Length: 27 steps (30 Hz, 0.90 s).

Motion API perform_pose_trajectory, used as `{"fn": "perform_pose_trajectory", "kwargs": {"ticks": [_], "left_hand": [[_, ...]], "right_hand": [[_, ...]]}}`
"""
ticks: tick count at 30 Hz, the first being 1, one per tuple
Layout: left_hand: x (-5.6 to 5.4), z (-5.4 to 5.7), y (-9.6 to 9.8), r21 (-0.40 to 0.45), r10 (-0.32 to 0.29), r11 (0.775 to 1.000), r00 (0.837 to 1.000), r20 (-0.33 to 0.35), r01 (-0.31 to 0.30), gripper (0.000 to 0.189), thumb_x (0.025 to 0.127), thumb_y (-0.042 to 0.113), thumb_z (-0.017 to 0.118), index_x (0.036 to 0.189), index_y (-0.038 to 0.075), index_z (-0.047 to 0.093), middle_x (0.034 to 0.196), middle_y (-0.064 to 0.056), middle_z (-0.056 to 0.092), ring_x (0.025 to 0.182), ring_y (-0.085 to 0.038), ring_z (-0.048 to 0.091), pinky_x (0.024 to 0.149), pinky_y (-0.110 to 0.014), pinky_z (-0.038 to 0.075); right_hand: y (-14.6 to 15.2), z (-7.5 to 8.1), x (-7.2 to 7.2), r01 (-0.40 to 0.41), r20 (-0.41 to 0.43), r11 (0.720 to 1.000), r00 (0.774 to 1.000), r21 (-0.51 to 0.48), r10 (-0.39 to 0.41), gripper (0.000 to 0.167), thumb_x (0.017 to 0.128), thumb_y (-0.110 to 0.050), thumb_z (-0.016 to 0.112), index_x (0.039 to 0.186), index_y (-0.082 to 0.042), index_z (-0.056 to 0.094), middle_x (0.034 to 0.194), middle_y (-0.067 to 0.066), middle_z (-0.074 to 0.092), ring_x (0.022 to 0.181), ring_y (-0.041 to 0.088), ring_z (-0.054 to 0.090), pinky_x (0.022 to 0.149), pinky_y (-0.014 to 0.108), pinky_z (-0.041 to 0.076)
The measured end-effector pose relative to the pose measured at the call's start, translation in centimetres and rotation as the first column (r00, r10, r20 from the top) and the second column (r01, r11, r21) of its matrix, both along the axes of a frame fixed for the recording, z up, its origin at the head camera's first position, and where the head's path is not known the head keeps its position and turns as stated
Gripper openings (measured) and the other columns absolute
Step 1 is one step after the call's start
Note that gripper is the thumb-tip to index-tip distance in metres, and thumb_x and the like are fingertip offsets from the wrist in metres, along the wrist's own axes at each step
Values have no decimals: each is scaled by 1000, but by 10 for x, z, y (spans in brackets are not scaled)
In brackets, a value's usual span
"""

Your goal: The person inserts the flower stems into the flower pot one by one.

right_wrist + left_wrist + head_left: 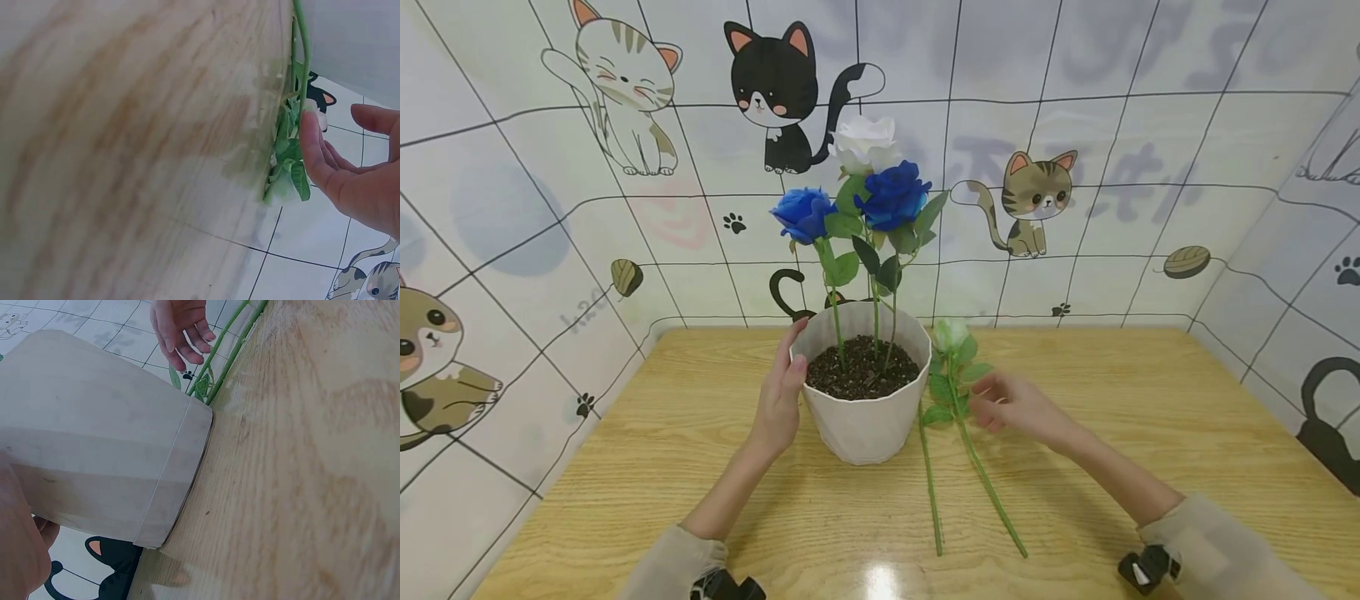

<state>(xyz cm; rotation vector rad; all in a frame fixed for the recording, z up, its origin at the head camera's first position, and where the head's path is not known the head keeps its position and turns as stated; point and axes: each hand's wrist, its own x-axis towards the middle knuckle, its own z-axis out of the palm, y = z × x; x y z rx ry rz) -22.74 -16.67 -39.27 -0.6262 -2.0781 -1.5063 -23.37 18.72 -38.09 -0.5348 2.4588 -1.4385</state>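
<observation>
On a wood-grained table (pixel 1097 517) before a cat-printed, gridded wall covering (pixel 1000 58), our left hand (pixel 778 404) grips the white pot (pixel 865 429) while our right hand (pixel 1017 408), relaxed and ungrasping, sits beside two flower stems (pixel 988 483) lying right of it.

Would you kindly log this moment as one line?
left hand: holds white pot | right hand: near two loose stems | in soil: two blue roses, one white rose

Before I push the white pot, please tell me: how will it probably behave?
The white pot is probably somewhat heavy, since dark soil lies inside, though its depth is hidden. Its base looks narrower than its rim, so a high push might tip it. The three tall roses would likely sway, as thin stems carry large heads.
</observation>
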Motion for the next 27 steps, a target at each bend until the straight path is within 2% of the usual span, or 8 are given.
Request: {"fn": "perform_pose_trajectory", "kwargs": {"ticks": [5, 13, 19, 27], "left_hand": [[1, 0, 0, -3, 1, 1000, 1000, 5, -1, 53, 107, 29, 28, 158, 13, 32, 162, -12, 32, 149, -26, 25, 116, -56, 21], [2, 1, 0, 1, -7, 1000, 1000, 12, 7, 54, 107, 30, 28, 158, 14, 31, 162, -11, 31, 149, -24, 25, 117, -55, 21], [1, 1, 0, 5, -6, 1000, 1000, 13, 6, 53, 107, 29, 28, 158, 13, 32, 161, -12, 33, 148, -25, 26, 116, -55, 22], [1, 2, 0, 11, -15, 1000, 1000, 18, 14, 53, 107, 29, 29, 157, 14, 33, 161, -4, 33, 148, -22, 26, 117, -53, 21]], "right_hand": [[0, -4, 0, -20, 83, 998, 996, -55, 24, 55, 97, -16, 62, 135, 19, 43, 106, 22, 64, 89, 31, 67, 79, 44, 58], [-1, -9, -2, -57, 190, 994, 979, -93, 74, 56, 96, -12, 63, 135, 21, 39, 102, 24, 63, 87, 31, 68, 78, 43, 58], [-5, -11, -3, -87, 223, 994, 970, -65, 100, 53, 98, -14, 61, 133, 20, 40, 98, 21, 65, 83, 28, 68, 76, 41, 58], [-11, -14, -8, -109, 239, 994, 964, -28, 113, 48, 99, -11, 61, 131, 20, 42, 96, 18, 68, 79, 22, 67, 74, 37, 59]]}}
